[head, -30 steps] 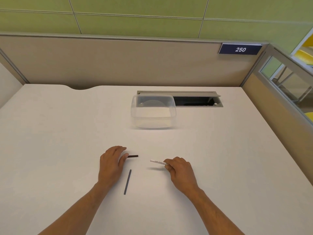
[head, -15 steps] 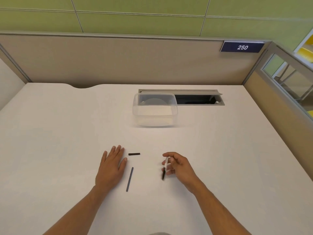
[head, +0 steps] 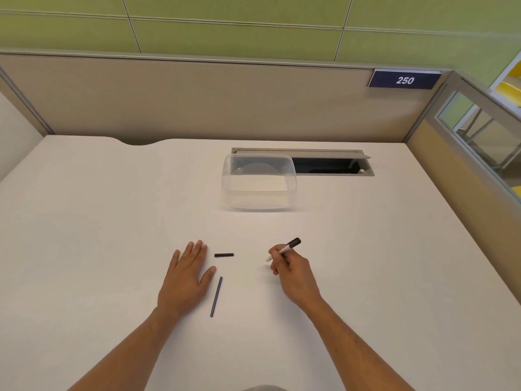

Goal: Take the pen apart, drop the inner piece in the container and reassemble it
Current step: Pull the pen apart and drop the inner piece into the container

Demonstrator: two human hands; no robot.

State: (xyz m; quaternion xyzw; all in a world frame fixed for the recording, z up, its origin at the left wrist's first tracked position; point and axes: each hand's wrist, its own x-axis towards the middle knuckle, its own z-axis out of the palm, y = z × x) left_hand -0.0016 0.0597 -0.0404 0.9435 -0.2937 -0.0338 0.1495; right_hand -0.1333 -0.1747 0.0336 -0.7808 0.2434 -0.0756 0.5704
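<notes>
The pen barrel [head: 284,249] is clamped in the grip of the right hand [head: 293,270], black end raised. The left hand [head: 187,275] is laid flat and open on the table [head: 84,221]. Just beside that hand, the thin inner piece [head: 216,296] and a short black cap [head: 223,255] are seen; beyond it stands the clear container [head: 259,182].

White bench [head: 84,221]. On it: clear plastic container [head: 258,184] near far edge, beside a cable hatch [head: 329,165]; short black cap [head: 223,255] and thin dark inner piece [head: 216,296] toward near edge; left hand [head: 187,277] flat.
</notes>
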